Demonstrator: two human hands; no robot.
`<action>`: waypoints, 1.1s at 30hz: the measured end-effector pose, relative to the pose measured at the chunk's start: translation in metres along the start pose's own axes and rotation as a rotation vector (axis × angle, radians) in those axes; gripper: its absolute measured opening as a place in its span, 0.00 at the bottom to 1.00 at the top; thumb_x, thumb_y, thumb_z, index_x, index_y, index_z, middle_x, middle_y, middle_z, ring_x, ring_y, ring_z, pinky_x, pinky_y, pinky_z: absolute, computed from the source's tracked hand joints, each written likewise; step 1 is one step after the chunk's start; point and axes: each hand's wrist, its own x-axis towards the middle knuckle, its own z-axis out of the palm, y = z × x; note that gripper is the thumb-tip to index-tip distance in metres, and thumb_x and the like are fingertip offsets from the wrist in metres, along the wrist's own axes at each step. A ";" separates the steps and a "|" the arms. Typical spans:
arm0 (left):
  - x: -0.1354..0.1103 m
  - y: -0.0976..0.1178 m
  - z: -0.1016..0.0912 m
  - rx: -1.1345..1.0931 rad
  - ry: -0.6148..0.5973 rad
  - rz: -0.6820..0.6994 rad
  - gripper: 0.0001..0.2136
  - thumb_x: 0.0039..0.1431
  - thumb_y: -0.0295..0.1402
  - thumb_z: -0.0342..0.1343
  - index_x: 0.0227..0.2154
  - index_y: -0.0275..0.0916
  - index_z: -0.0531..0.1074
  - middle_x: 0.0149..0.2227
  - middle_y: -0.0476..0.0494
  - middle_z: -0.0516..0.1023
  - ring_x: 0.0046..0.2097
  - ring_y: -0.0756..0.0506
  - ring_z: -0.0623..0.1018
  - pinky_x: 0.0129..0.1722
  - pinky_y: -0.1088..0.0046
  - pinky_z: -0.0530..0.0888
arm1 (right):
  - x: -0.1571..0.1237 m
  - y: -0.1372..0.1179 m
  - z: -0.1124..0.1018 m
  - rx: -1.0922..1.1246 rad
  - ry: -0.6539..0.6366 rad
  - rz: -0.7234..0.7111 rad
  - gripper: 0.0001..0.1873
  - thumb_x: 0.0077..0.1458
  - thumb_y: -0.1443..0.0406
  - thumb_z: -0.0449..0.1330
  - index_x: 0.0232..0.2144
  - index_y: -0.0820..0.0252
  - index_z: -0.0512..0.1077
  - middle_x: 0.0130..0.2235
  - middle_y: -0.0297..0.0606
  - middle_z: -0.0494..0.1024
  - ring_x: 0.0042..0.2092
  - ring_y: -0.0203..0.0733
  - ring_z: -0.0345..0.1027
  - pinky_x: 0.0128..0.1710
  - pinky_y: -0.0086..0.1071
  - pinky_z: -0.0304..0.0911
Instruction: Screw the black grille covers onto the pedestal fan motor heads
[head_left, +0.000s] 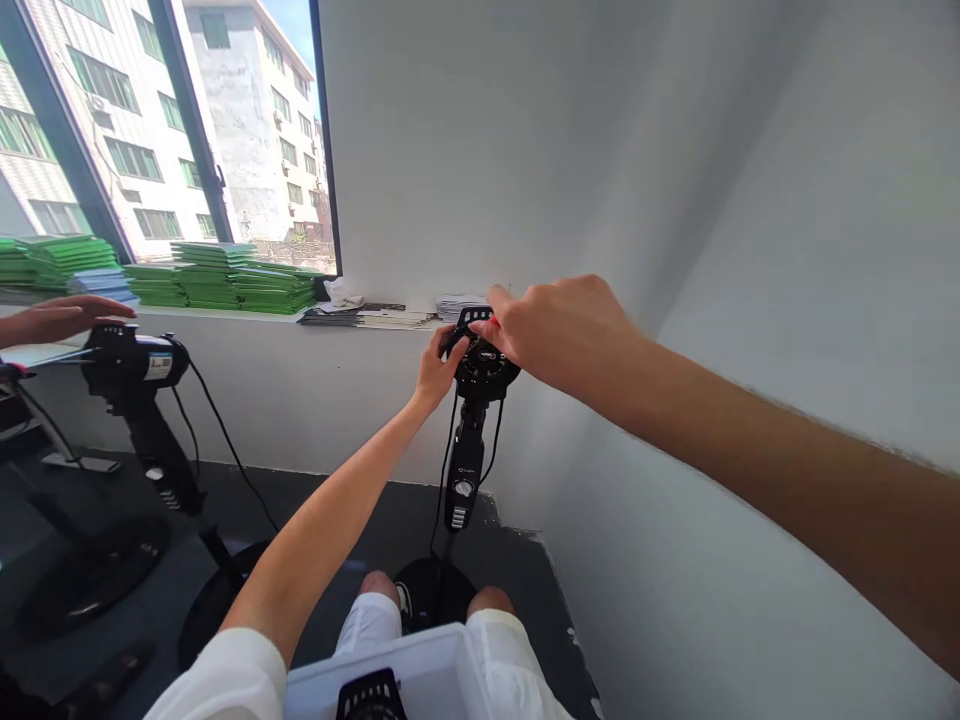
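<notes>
A black pedestal fan [469,455] stands upright before me, with no blades or grille on its round motor head [484,378]. My left hand [439,368] is closed around the left edge of the head, thumb on its front face. From the upper right my right hand [559,325] comes down over the head, its fingers closed on a small red thing [493,321], mostly hidden by the fingers. A slotted black plate [475,315] rises from the top of the head. Below, a white tray [442,655] on my lap holds a similar slotted black part [371,695].
Another black pedestal fan [161,440] stands at left, with a co-worker's hand [60,320] above its head. Green stacked packets [217,280] and papers [397,317] lie along the windowsill. A white wall [712,560] closes in the right. Cords hang behind both fans.
</notes>
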 end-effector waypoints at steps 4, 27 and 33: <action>-0.002 0.000 -0.002 -0.022 0.001 0.007 0.23 0.61 0.53 0.61 0.49 0.42 0.72 0.48 0.41 0.81 0.54 0.40 0.79 0.58 0.62 0.71 | 0.000 0.000 -0.001 0.035 0.001 -0.032 0.21 0.69 0.53 0.49 0.51 0.61 0.70 0.30 0.42 0.78 0.30 0.45 0.70 0.29 0.33 0.48; -0.004 -0.001 -0.006 0.085 -0.014 0.052 0.16 0.67 0.44 0.56 0.53 0.43 0.68 0.53 0.41 0.78 0.57 0.41 0.77 0.61 0.62 0.70 | 0.001 0.000 0.000 0.015 -0.026 0.066 0.26 0.70 0.50 0.44 0.42 0.61 0.74 0.28 0.44 0.76 0.30 0.47 0.70 0.30 0.34 0.49; 0.003 0.005 0.002 0.071 0.092 -0.007 0.11 0.65 0.40 0.59 0.46 0.43 0.68 0.43 0.44 0.82 0.46 0.44 0.81 0.50 0.67 0.75 | 0.002 0.001 0.004 0.050 -0.027 0.043 0.22 0.68 0.52 0.51 0.51 0.61 0.71 0.28 0.42 0.77 0.29 0.45 0.70 0.29 0.34 0.49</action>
